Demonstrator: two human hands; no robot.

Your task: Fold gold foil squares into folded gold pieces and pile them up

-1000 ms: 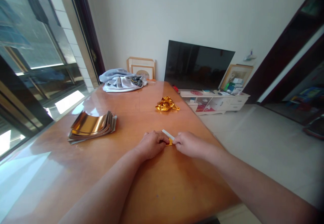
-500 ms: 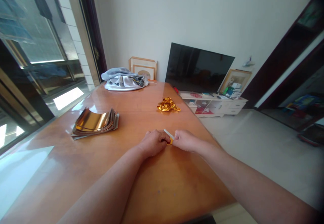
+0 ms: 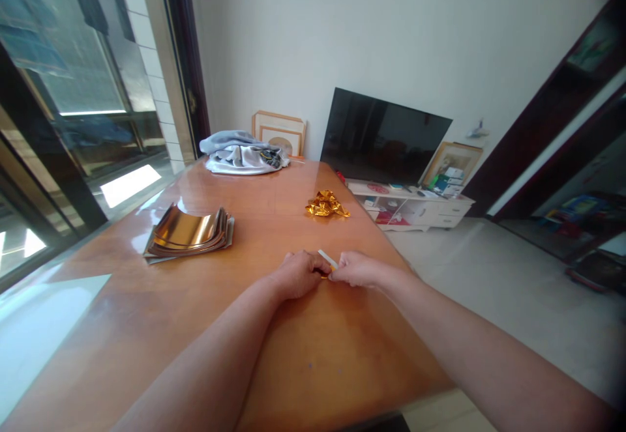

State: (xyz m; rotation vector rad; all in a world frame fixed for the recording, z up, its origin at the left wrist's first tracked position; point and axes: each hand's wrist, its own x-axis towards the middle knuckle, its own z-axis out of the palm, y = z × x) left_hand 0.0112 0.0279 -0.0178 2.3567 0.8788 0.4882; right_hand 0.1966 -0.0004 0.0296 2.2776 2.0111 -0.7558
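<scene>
My left hand (image 3: 302, 274) rests on the wooden table, its curled fingers pressing on a small piece of gold foil paper (image 3: 327, 258) with a whitish edge. From the other side, my right hand (image 3: 358, 269) pinches the same paper, closed like a loose fist. Only a narrow strip of the paper shows between the hands; the fingers cover the rest. Beyond them lies a crumpled heap of gold foil (image 3: 327, 204). To the left sits a curved stack of gold foil sheets (image 3: 190, 230).
The glossy table (image 3: 274, 230) has its right edge close to my right forearm. A bundle of grey cloth (image 3: 239, 153) lies at the far end. A pale sheet (image 3: 44, 321) is at the left. Beyond stand a television (image 3: 384, 135) and a low white cabinet (image 3: 415, 210).
My right hand has shifted slightly towards my left, and less of the gold surface shows between them. The view has tilted a little. The stack and the crumpled foil stay put.
</scene>
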